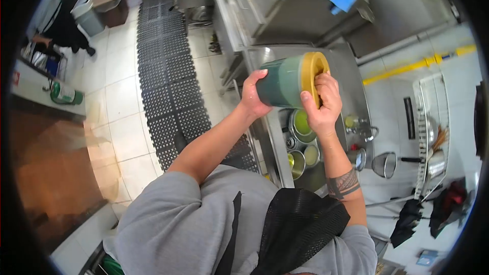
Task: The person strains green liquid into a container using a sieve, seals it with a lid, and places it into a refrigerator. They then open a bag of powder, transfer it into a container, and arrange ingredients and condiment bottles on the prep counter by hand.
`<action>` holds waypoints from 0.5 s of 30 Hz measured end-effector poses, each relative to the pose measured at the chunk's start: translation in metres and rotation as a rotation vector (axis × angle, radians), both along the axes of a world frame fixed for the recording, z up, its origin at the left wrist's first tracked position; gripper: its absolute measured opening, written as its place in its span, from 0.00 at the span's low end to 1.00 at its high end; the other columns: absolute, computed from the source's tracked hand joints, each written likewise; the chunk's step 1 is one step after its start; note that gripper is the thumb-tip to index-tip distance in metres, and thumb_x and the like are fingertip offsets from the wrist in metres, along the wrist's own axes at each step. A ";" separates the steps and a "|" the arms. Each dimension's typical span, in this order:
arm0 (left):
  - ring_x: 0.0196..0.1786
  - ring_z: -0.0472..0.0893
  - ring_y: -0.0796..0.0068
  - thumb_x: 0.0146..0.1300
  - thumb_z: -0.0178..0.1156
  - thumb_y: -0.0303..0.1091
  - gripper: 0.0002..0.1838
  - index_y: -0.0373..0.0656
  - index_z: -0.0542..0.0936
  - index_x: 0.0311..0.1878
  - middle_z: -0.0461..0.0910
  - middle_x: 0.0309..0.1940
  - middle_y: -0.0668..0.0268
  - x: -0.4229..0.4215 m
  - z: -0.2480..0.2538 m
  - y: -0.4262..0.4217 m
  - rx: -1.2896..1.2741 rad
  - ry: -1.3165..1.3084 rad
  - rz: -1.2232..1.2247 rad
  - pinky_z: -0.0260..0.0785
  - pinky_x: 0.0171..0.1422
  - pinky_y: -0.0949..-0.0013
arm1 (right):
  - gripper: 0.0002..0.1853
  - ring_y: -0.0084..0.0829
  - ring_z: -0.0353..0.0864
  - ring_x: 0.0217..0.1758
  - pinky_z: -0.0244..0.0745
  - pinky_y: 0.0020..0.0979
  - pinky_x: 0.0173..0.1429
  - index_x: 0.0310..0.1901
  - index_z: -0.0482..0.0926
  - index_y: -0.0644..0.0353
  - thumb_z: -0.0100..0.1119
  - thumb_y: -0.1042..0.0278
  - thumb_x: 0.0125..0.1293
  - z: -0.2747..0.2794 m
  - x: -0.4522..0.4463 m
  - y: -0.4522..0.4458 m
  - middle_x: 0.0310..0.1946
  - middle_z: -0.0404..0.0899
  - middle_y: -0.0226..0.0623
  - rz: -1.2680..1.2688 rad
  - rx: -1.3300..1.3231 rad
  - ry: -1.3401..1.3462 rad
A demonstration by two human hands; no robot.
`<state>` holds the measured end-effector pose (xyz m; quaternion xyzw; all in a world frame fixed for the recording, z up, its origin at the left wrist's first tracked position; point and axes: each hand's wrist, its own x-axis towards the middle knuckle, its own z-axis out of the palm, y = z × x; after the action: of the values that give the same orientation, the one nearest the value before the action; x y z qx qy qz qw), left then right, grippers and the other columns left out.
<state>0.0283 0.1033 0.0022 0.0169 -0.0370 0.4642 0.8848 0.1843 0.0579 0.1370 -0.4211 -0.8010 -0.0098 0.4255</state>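
Note:
I hold a green see-through plastic jar tilted on its side above the steel sink counter. My left hand is wrapped around its base end, with the thumb along the near side. At the other end is a wide yellow lid. My right hand grips that lid, fingers curled into its recessed face and thumb on the rim. The jar looks darker green toward its base. Below the jar, a pot with bright green contents and a steel pot stand in the sink area.
A wire strainer and a rack of utensils are on the right by the wall. A yellow pipe runs along it. Black perforated matting covers the floor at left. Another person stands far left near bins.

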 end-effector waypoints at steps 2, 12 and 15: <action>0.61 0.82 0.54 0.65 0.58 0.54 0.30 0.42 0.79 0.63 0.84 0.58 0.59 -0.047 -0.006 0.012 0.024 0.033 0.076 0.73 0.69 0.45 | 0.15 0.47 0.78 0.45 0.72 0.49 0.66 0.28 0.76 0.65 0.75 0.68 0.57 -0.002 -0.055 0.018 0.37 0.79 0.44 0.044 -0.004 0.006; 0.65 0.78 0.46 0.64 0.54 0.66 0.37 0.56 0.74 0.71 0.77 0.67 0.58 -0.293 -0.026 0.030 -0.004 -0.053 0.130 0.72 0.55 0.32 | 0.35 0.53 0.73 0.68 0.63 0.56 0.78 0.57 0.79 0.59 0.82 0.54 0.49 0.037 -0.268 0.104 0.58 0.76 0.46 0.597 -0.230 -0.535; 0.66 0.76 0.45 0.66 0.51 0.66 0.37 0.56 0.73 0.72 0.76 0.69 0.58 -0.350 -0.024 0.037 0.000 -0.046 0.132 0.71 0.55 0.29 | 0.43 0.53 0.72 0.71 0.57 0.60 0.82 0.64 0.77 0.55 0.83 0.49 0.45 0.039 -0.314 0.139 0.60 0.75 0.44 0.742 -0.180 -0.555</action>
<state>-0.3221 0.1399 -0.0218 0.0087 -0.0560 0.5217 0.8512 -0.1295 0.1970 0.1760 -0.1234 -0.9785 0.1003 0.1317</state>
